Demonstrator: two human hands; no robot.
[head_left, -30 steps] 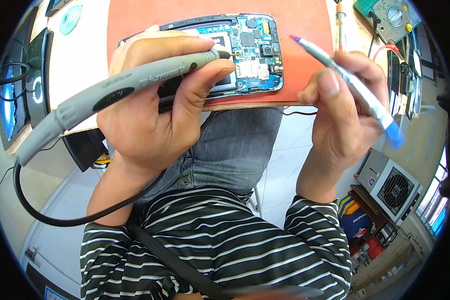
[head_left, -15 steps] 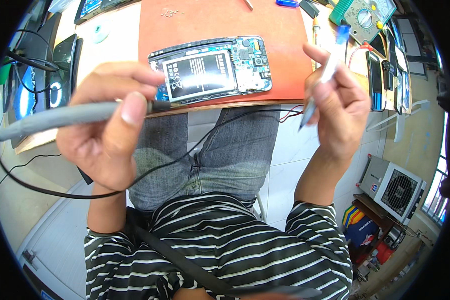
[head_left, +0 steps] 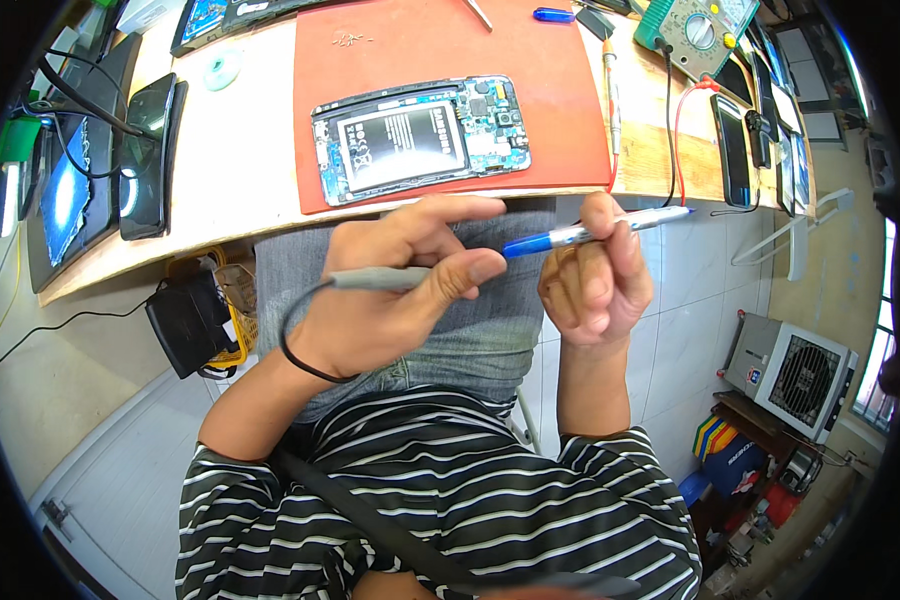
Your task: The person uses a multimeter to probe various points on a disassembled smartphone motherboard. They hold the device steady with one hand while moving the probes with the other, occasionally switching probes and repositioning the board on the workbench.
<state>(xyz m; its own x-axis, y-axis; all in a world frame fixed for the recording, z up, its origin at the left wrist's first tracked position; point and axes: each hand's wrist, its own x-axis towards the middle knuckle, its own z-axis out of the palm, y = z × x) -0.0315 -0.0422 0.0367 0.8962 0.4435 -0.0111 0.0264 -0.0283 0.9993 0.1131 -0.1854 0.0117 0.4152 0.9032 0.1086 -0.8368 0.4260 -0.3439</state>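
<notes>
Since half a second back: both hands dropped nearer, below the bench edge; phone now clear of them.

Far, on orange mat (head_left: 560,110): one opened phone (head_left: 420,138), back off, battery and board exposed, untouched. Work on it judged paused, not finished.

Left hand (head_left: 395,300) closed round one grey corded tool (head_left: 375,279), cable looping near wrist. Right hand (head_left: 595,285) pinching one blue-capped pen (head_left: 590,232), cap end at left fingertips.

Far right: one multimeter (head_left: 695,30). Left: one dark phone (head_left: 148,155).
</notes>
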